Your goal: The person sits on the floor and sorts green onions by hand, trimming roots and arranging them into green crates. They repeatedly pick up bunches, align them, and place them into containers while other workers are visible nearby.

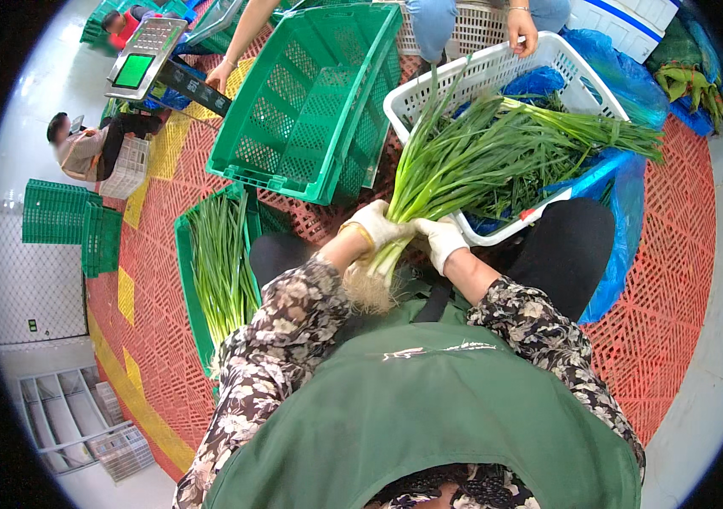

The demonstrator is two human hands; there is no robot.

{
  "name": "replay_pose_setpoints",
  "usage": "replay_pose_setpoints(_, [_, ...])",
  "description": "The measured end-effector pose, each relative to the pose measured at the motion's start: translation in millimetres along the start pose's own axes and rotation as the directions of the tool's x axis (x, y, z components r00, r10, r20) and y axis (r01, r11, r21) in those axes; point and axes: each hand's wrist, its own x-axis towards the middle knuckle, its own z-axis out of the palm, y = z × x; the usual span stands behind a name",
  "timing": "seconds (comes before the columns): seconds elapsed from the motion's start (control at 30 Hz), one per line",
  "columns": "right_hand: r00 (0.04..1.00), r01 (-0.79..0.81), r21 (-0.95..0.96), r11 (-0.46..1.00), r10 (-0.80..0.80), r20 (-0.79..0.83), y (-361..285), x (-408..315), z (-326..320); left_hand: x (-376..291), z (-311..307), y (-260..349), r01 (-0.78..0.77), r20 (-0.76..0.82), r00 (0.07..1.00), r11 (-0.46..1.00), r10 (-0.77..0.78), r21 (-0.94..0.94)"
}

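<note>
In a white glove, my left hand is closed around the pale stems of a bunch of green garlic or similar leafy alliums, roots hanging below it towards my lap. My right hand, also gloved, touches the same stems from the right; whether it grips them is partly hidden. The long leaves reach up over a white plastic basket holding more greens and blue plastic film. Another bunch of leafy stalks lies across that basket. To the left, similar stalks lie in a green crate.
A large green crate stands ahead, beside a digital scale. A co-worker's hand is at the white basket's far rim; another hand is near the scale. Blue plastic film hangs at the right. Stacked green crates stand farther left.
</note>
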Motion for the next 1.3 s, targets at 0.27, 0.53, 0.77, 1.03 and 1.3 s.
replay_pose_setpoints(0.27, [0.994, -0.083, 0.189, 0.978, 0.096, -0.057, -3.0, -16.3, -3.3, 6.5, 39.3, -37.2, 0.007, -0.041, 0.997, 0.638, -0.060, -0.770])
replay_pose_setpoints(0.53, [0.987, -0.152, 0.323, 0.934, 0.163, -0.008, 9.4, -12.1, -11.8, 8.9, 42.6, -54.9, 0.091, 0.071, 0.996, 0.505, -0.059, -0.858])
replay_pose_setpoints(0.77, [0.976, -0.147, 0.244, 0.959, 0.180, -0.121, 1.6, -19.5, -1.1, -7.2, 40.2, -30.0, 0.099, 0.081, 0.995, 0.684, -0.058, -0.723])
replay_pose_setpoints(1.03, [0.988, -0.023, 0.346, 0.938, 0.073, -0.133, 0.8, -20.2, 2.4, -12.7, 43.2, -32.0, 0.112, 0.111, 0.994, 0.290, -0.022, -0.950])
replay_pose_setpoints(1.3, [0.987, -0.004, 0.279, 0.960, 0.048, -0.151, 4.2, -23.4, -1.1, -17.1, 46.3, -31.0, 0.156, 0.163, 0.986, 0.151, 0.036, -0.976])
